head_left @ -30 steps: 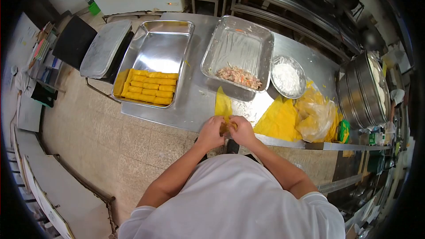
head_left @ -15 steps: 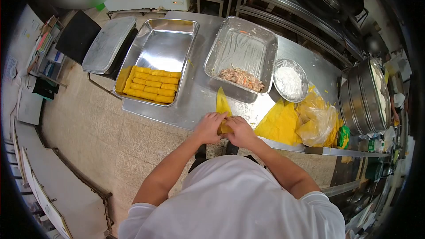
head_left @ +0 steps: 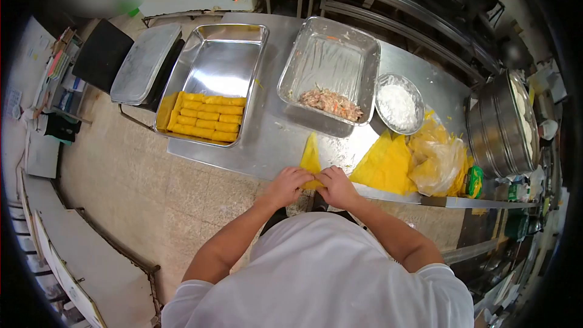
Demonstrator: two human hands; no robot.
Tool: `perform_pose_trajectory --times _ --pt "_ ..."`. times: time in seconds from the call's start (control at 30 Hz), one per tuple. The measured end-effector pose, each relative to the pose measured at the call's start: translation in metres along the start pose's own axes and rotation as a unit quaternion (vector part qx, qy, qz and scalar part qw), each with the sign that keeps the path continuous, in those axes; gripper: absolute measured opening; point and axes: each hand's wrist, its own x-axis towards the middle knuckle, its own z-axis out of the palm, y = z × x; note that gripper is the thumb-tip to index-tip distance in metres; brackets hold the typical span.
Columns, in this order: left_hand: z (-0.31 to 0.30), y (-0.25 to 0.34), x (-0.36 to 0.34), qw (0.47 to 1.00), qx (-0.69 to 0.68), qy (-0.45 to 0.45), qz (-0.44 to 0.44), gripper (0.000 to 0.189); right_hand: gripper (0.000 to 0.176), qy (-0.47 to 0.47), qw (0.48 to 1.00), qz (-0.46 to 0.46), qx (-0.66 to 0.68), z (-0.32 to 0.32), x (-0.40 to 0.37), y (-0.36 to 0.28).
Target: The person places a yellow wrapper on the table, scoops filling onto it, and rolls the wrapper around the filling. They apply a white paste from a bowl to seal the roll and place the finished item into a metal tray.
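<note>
Two bare hands at work on one yellow sheet point(head_left: 310, 153), front edge of the bench point(head_left: 267, 130), right in front of the person's white shirt point(head_left: 322, 261). Left hand point(head_left: 284, 187): fingers curled in, pinching the sheet's near end from the left. Right hand point(head_left: 337, 187): same from the right, fingertips close to the other hand's. Can't see what's under the fingers from where I stand. Sheet's far end tapers to a point, lying on the metal, aimed away from the person.

Beyond it: deep pan point(head_left: 331, 65), shredded filling point(head_left: 331, 104) heaped at its near end, pale with orange bits. Round bowl point(head_left: 419, 94) of white powder point(head_left: 397, 107) just right of the pan. Nearer, right of the right hand: more yellow sheets point(head_left: 381, 167) spread flat, clear plastic bag point(head_left: 438, 169) against them, green packet point(head_left: 475, 181) by the bag. Steamer stack point(head_left: 498, 127) at the far right.

Left side: shiny tray point(head_left: 220, 67), yellow rolls point(head_left: 206, 119) packed in rows at the near end.
</note>
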Motion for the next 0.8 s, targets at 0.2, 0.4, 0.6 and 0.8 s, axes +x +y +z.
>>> perform_pose_trajectory --times 0.2,0.4,0.6,0.8 --pt "-0.001 0.011 0.02 0.991 0.01 0.067 -0.112 0.032 0.034 0.1 0.993 -0.027 -0.049 0.011 0.009 -0.013" --pt "-0.015 0.008 0.02 0.994 -0.029 0.072 -0.072 0.029 0.029 0.033 0.995 -0.006 -0.089 0.02 0.02 0.001" --pt "-0.015 -0.004 0.025 0.998 0.03 0.017 -0.045 0.033 0.029 0.075 0.996 -0.015 -0.053 0.008 0.027 -0.009" --pt "-0.028 0.003 0.031 0.997 -0.005 0.023 -0.07 0.027 0.034 0.026 0.996 -0.027 -0.086 0.013 0.033 0.008"
